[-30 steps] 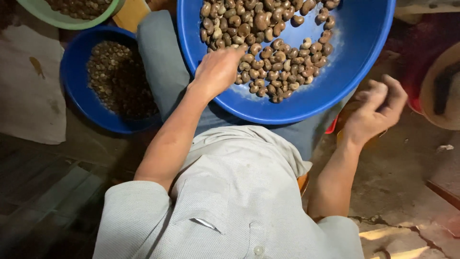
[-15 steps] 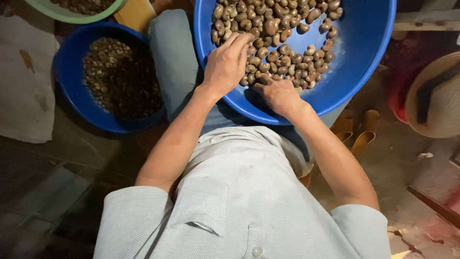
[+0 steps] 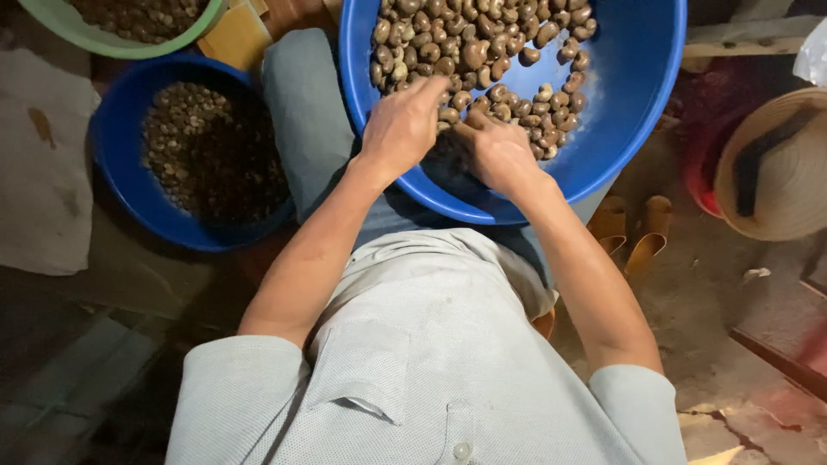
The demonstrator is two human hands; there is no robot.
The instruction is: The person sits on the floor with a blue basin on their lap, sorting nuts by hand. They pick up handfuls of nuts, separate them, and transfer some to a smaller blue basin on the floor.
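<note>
A big blue basin (image 3: 642, 103) rests on my lap, which is covered by grey trousers (image 3: 306, 112). The basin holds a heap of brown kidney-shaped nuts (image 3: 469, 47) in its far half. Both my hands are inside it at the near edge of the heap. My left hand (image 3: 401, 129) lies palm down, its fingers reaching onto the nuts; what is under the palm is hidden. My right hand (image 3: 500, 153) sits right beside it, fingertips bunched on a nut (image 3: 455, 129) where the two hands meet.
A smaller blue basin (image 3: 116, 146) of small dark pieces stands on the floor at my left. Beyond it is a green bowl (image 3: 112, 43), and a white cloth (image 3: 39, 181) lies at far left. At right are a straw hat (image 3: 775, 172), a red container (image 3: 711, 172) and tan footwear (image 3: 633, 228).
My right hand came in from outside the basin at right and now meets my left hand at the nuts. My left hand shifted slightly toward the middle.
</note>
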